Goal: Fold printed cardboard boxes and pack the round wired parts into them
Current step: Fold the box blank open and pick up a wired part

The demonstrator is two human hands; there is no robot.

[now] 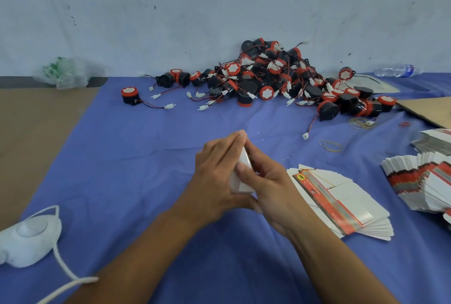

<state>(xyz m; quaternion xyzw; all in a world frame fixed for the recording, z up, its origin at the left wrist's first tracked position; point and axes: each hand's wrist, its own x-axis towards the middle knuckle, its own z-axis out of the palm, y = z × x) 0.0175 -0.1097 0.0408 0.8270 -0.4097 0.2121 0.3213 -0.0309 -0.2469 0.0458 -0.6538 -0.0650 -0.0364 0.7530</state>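
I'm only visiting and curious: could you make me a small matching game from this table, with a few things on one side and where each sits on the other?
Things
1. pile of round wired parts
2. water bottle
3. face mask
4. white box

Places
A. near left edge of the blue cloth
B. held between the left hand and right hand
C. far middle, against the wall
D. far right, lying on its side

Pairs: 1-C, 2-D, 3-A, 4-B

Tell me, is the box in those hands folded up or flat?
Partly folded: the white box stands raised between the left hand and right hand, unlike the flat stack beside it. Closed ends: cannot tell.
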